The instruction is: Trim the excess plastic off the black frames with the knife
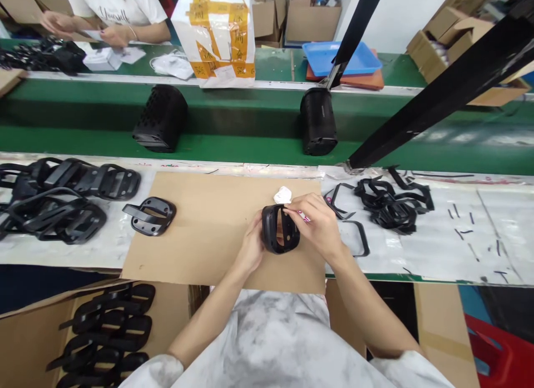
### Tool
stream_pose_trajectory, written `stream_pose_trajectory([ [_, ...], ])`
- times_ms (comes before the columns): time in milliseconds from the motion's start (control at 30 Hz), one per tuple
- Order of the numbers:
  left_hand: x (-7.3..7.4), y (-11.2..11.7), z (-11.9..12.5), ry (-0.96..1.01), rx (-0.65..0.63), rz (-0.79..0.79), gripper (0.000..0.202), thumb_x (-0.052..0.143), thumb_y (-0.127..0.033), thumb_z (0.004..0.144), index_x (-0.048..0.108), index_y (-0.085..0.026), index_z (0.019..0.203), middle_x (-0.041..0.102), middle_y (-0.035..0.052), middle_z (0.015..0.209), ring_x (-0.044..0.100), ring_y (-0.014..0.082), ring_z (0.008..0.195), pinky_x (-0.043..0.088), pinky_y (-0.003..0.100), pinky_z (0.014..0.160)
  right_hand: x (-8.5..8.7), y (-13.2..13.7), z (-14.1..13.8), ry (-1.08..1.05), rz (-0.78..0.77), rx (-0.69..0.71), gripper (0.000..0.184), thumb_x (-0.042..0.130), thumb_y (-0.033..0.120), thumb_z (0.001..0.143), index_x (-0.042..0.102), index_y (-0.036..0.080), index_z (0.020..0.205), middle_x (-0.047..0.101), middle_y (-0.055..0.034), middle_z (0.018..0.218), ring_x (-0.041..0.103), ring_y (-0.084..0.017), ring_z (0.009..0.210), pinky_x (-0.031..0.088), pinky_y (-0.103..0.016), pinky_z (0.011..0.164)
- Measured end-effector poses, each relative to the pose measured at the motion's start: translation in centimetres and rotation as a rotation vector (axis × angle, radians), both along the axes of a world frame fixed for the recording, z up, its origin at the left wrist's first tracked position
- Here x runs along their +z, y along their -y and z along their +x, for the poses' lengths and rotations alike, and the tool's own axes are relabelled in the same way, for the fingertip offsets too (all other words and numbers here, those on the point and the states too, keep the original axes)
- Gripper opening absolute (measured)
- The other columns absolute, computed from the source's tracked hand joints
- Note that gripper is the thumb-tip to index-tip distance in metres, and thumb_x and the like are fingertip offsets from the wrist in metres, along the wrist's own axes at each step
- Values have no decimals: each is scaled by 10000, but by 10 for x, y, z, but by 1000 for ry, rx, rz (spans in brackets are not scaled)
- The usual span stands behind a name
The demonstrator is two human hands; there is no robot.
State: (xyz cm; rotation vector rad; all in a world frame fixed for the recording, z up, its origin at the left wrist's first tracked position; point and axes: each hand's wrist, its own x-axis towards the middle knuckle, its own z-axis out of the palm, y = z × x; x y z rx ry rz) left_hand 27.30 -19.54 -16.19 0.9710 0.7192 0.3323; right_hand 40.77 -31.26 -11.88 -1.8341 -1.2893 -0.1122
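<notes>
Over a cardboard sheet [200, 227] my left hand [251, 248] is closed round a black plastic frame part [278, 229], held upright on its edge. My right hand [319, 224] pinches the part's upper right rim, and a small pink-handled tool shows under its fingers. A white crumpled cloth [282, 195] lies just behind the part. One more black frame part [149, 215] lies flat at the sheet's left edge.
A heap of black frame parts [54, 196] lies on the left, thin black trimmings [390, 202] on the right. A box of parts [108, 332] stands lower left. Two black housings [162, 118] [318, 121] ride the green conveyor. Across it, another person's hands [83, 26] work.
</notes>
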Motion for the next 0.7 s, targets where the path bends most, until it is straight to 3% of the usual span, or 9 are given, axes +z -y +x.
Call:
stream_pose_trajectory([
  [100, -5, -2, 0, 39, 3, 75, 304, 642, -447, 938, 750, -211, 1096, 744, 59, 1083, 663, 218, 1046, 520, 292, 919, 2, 3, 5, -89, -25, 101, 96, 626, 244, 1030, 698, 241, 966, 774, -53, 981, 733, -211, 927, 551, -361, 850],
  [167, -5, -3, 0, 56, -44, 149, 341, 638, -479, 948, 748, -198, 1108, 746, 70, 1085, 660, 218, 1031, 514, 286, 912, 3, 5, 7, -104, -41, 98, 99, 626, 259, 1032, 701, 246, 970, 776, -52, 986, 738, -210, 929, 554, -362, 849],
  [300, 1, -2, 0, 47, -62, 263, 362, 617, -496, 969, 741, -195, 1125, 751, 77, 1089, 663, 233, 1030, 505, 298, 925, 6, 7, 8, -47, -31, 52, 93, 641, 255, 1023, 705, 250, 955, 783, -55, 968, 744, -215, 917, 547, -378, 864],
  [467, 11, -8, 1, 113, -122, 294, 343, 619, -465, 971, 756, -198, 1138, 758, 90, 1116, 673, 253, 1090, 495, 301, 961, 14, 10, 11, -139, -39, 155, 95, 639, 263, 1022, 718, 250, 971, 776, -48, 968, 740, -204, 904, 569, -350, 825],
  [700, 17, -4, -1, 36, -129, 300, 422, 568, -548, 999, 742, -203, 1169, 759, 68, 1064, 681, 234, 1006, 502, 300, 918, 7, 4, 5, 5, -13, -24, 127, 659, 277, 1011, 679, 249, 889, 755, -50, 877, 718, -216, 844, 535, -375, 797],
])
